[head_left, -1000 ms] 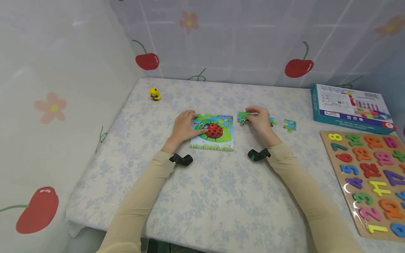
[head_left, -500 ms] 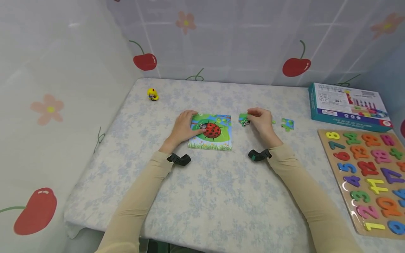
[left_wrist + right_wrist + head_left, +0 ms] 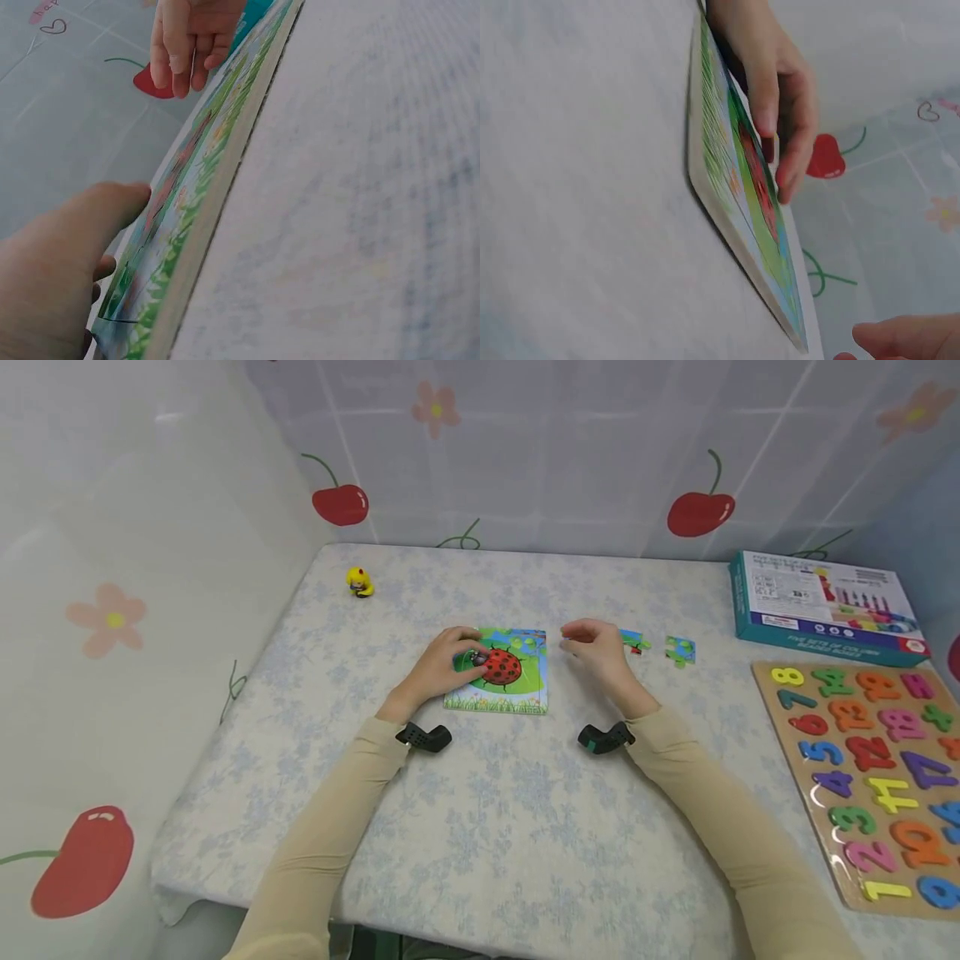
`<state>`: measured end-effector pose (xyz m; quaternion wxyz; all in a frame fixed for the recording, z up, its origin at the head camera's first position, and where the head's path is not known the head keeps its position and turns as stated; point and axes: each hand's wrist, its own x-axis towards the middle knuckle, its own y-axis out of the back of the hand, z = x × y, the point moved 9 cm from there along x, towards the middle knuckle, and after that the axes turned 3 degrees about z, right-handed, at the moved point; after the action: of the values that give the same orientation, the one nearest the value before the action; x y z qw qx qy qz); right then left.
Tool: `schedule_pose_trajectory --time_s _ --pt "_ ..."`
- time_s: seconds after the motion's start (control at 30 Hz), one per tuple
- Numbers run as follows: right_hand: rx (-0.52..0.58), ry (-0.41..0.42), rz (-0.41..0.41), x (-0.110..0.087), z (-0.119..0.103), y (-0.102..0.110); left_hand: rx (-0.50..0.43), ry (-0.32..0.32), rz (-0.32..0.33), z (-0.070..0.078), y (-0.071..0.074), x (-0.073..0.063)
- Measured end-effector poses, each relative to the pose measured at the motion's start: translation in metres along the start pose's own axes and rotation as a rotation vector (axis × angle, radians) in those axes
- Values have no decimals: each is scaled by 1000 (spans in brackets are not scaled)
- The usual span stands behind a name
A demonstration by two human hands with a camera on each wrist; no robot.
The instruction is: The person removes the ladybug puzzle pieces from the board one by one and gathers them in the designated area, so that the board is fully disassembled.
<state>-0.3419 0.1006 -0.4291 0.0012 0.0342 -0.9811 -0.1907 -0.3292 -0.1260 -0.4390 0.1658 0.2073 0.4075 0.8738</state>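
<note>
1. Two hands, head view: a square green ladybug-printed board (image 3: 504, 702) is laid on white floral cloth (image 3: 480, 827), its upper left corner covered by the left hand (image 3: 438, 666); the right hand (image 3: 604, 657) is held between board and blue-and-green jigsaw piece (image 3: 681, 650).
2. Left wrist now: right fingers are seen loosely bent, slightly apart.
3. Right wrist: left thumb and fingers are parted over the board; whether anything is pinched cannot be told.

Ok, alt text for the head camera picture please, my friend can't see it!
A person's left hand is at the left side of a ladybug puzzle, the right hand just beyond its right edge. Puzzle pieces and a number board lie farther right.
</note>
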Motion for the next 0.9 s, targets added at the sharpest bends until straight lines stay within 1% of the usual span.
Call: schedule_pose_trajectory --time_s 0.07,0.1,0.13,0.23,0.37,0.67,0.9 --pt "-6 5 -69 -5 -3 -15 -4 2 -23 -1 -2 -1" --pt "-14 9 -96 -4 1 -22 0 -2 -34 -1 -3 -1" --pt "-18 14 -123 -7 0 -28 6 -7 -45 -2 -5 -1" --pt "-37 38 -167 -13 -2 -40 24 -16 -74 -4 -9 0" --pt "-67 59 -174 -17 -2 -47 30 -21 -85 -5 -11 0" --pt "-104 97 -161 -17 -2 -50 23 -15 -82 -5 -10 0" --pt "-113 154 -205 -17 -4 -53 11 0 -90 -6 -11 -1"
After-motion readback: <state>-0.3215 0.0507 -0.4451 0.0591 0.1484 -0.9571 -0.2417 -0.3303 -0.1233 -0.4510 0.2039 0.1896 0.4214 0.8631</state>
